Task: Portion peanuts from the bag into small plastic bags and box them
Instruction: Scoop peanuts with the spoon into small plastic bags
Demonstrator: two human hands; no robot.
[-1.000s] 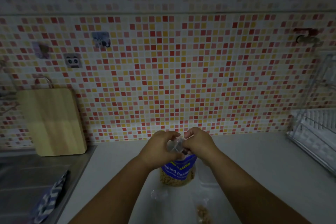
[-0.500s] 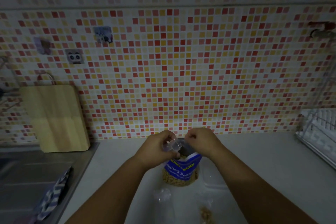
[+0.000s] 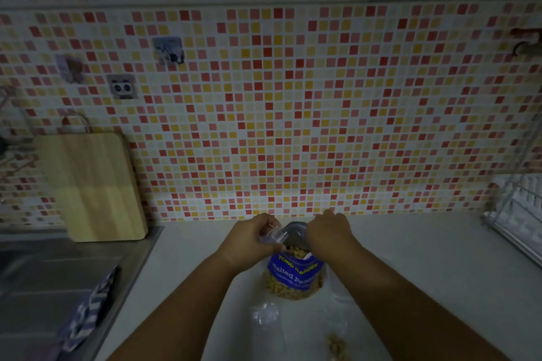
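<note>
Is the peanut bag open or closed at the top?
Open. The mouth of the peanut bag gapes, showing silver lining and peanuts inside.

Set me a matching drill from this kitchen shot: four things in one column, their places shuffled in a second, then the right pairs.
Things
1. small clear bag
2. peanut bag
3. cutting board
4. striped cloth

Places
a. leaning against the tiled wall
b. pinched in the left hand
c. lying on the steel sink at lower left
d. standing open on the counter

Pairs: 1-b, 2-d, 3-a, 4-c
</note>
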